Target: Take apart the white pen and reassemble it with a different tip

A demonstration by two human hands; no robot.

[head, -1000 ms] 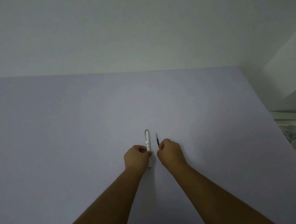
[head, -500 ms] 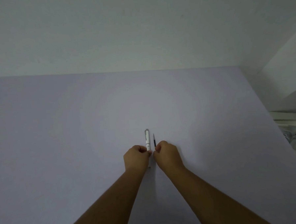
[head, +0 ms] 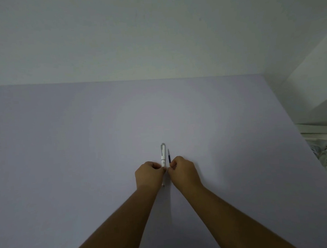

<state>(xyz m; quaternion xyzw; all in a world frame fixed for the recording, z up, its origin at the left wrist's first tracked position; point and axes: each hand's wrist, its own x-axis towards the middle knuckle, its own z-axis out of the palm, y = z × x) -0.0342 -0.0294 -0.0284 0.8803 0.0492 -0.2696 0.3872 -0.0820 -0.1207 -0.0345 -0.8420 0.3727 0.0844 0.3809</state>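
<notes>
The white pen (head: 163, 158) is a smooth, slim cylinder with a grey clip at its far end, lying lengthwise on the matte lavender worktop (head: 84, 147). The left hand (head: 149, 174) has a closed grip on its lower barrel. Just beside it, the right hand (head: 183, 172) pinches a thin dark refill (head: 169, 155), a needle-like rod parallel to the pen. A plain pale wall (head: 154, 33) rises behind.
</notes>
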